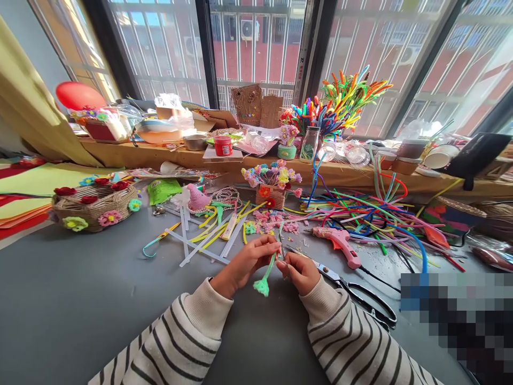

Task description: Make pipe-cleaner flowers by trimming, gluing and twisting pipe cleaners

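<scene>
Mint-green chenille flower piece (262, 287) hangs head down over the grey table (80, 299), its stem slanting up to your left hand (249, 262), whose thumb and fingertips are closed on it, seemingly to keep it steady. Your right hand (302, 274) has thumb and forefinger pinched on a thin dark strand (282, 248) just beside the stem, the other fingers curled in; you cannot tell here whether strand and stem are joined. Both wrists angle inward, which probably brings the grips close enough to work together. Black-handled scissors (331, 274) run out from behind your right hand, handles toward you, presumably for easy reach; farther off, the pink glue gun (334, 240) points its nozzle left, toward the translucent glue sticks (199, 248).
</scene>
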Demonstrator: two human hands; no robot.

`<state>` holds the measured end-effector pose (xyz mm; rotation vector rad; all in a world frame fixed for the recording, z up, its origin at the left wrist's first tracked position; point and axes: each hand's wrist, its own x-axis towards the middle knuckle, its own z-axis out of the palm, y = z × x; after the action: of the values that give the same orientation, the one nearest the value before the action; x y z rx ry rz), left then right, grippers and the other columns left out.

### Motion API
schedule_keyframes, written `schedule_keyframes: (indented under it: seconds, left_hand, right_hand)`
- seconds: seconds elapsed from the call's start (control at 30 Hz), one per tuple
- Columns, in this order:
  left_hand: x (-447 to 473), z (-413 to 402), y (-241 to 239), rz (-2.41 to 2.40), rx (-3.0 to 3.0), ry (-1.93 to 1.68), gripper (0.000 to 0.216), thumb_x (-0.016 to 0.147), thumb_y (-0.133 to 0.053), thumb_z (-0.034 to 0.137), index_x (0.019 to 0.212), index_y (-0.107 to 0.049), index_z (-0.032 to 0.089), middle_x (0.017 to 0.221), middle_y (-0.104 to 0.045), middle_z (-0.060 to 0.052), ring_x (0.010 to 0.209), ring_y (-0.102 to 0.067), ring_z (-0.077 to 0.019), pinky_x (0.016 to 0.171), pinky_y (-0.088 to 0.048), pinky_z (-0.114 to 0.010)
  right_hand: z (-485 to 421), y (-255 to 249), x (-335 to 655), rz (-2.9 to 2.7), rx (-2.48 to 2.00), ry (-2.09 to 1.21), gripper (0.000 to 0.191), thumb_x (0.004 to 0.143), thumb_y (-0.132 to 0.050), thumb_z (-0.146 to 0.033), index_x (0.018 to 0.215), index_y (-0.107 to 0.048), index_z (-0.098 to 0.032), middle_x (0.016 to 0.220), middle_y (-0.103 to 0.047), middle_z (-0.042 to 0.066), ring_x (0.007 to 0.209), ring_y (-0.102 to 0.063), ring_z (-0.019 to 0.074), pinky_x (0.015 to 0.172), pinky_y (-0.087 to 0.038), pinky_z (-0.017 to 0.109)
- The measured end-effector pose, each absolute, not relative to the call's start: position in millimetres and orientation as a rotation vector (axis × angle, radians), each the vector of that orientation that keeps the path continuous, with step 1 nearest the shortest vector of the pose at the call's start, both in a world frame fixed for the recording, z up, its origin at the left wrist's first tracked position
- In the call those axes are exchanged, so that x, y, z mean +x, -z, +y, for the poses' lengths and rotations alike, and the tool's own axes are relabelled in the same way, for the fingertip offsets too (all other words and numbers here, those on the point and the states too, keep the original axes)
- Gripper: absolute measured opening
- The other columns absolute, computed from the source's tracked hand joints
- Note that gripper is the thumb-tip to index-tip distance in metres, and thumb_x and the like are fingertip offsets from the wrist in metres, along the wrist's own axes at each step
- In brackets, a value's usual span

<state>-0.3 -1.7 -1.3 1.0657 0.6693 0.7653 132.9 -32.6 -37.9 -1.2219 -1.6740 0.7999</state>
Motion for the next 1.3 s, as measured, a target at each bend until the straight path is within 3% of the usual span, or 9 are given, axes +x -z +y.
schedule_keyframes:
  seconds: [0.3, 0.53, 0.7, 0.87, 1.07, 1.3]
  left_hand:
    - [0.2, -2.1, 0.7, 0.683, 1.057, -0.743, 0.017, 0.061, -0.058, 0.028, 0.061, -0.047, 0.015, 0.058, -0.044, 0.003, 0.052, -0.038, -0.0053, 0.054, -0.029, -0.019]
    - [-1.2, -0.4, 3.6, 0.649, 1.031, -0.783, 0.013, 0.064, -0.055, 0.025, 0.063, -0.047, 0.015, 0.057, -0.042, 0.004, 0.053, -0.038, -0.0048, 0.054, -0.029, -0.019]
    - [-1.3, 0.1, 4.0, 0.607, 1.048, -0.721, 0.013, 0.065, -0.054, 0.024, 0.061, -0.046, 0.014, 0.058, -0.044, 0.003, 0.053, -0.04, -0.0055, 0.055, -0.03, -0.02]
    - [-1.9, 1.5, 5.4, 0.612, 1.043, -0.745, 0.012, 0.065, -0.054, 0.024, 0.063, -0.047, 0.015, 0.058, -0.045, 0.003, 0.053, -0.041, -0.0057, 0.056, -0.03, -0.02]
    - [-1.5, -1.0, 2.3, 0.625, 1.059, -0.685, 0.013, 0.065, -0.054, 0.024, 0.062, -0.046, 0.014, 0.057, -0.046, 0.003, 0.052, -0.043, -0.0055, 0.056, -0.031, -0.02]
    - [-1.3, -0.3, 1.9, 0.651, 1.033, -0.724, 0.014, 0.064, -0.055, 0.023, 0.062, -0.045, 0.014, 0.057, -0.044, 0.004, 0.052, -0.04, -0.0041, 0.055, -0.03, -0.019]
  right_hand:
    - [-31.9, 38.5, 133.3, -1.677, -1.158, -0.901, 0.045, 0.068, -0.037, -0.055, 0.045, -0.039, -0.017, 0.042, -0.043, -0.002, 0.041, -0.034, 0.0067, 0.041, -0.029, 0.02]
    - [-31.0, 40.0, 132.7, -1.64, -1.212, -0.825, 0.043, 0.065, -0.043, -0.054, 0.043, -0.033, -0.018, 0.04, -0.042, -0.003, 0.04, -0.033, 0.0069, 0.041, -0.028, 0.02]
    - [-32.3, 37.2, 132.6, -1.629, -1.112, -0.99, 0.045, 0.068, -0.036, -0.056, 0.045, -0.037, -0.017, 0.041, -0.038, -0.004, 0.039, -0.031, 0.0062, 0.041, -0.027, 0.02]
    - [-31.5, 38.2, 133.4, -1.628, -1.212, -0.852, 0.041, 0.067, -0.042, -0.051, 0.044, -0.035, -0.018, 0.042, -0.039, -0.003, 0.04, -0.032, 0.0067, 0.042, -0.027, 0.021]
    - [-30.0, 38.5, 133.8, -1.623, -1.133, -1.001, 0.044, 0.067, -0.036, -0.056, 0.046, -0.038, -0.018, 0.041, -0.036, -0.004, 0.038, -0.031, 0.0064, 0.041, -0.027, 0.02]
    - [-30.6, 39.8, 134.3, -1.608, -1.2, -0.866, 0.041, 0.066, -0.044, -0.051, 0.043, -0.035, -0.018, 0.041, -0.038, -0.004, 0.04, -0.032, 0.0065, 0.043, -0.027, 0.02]
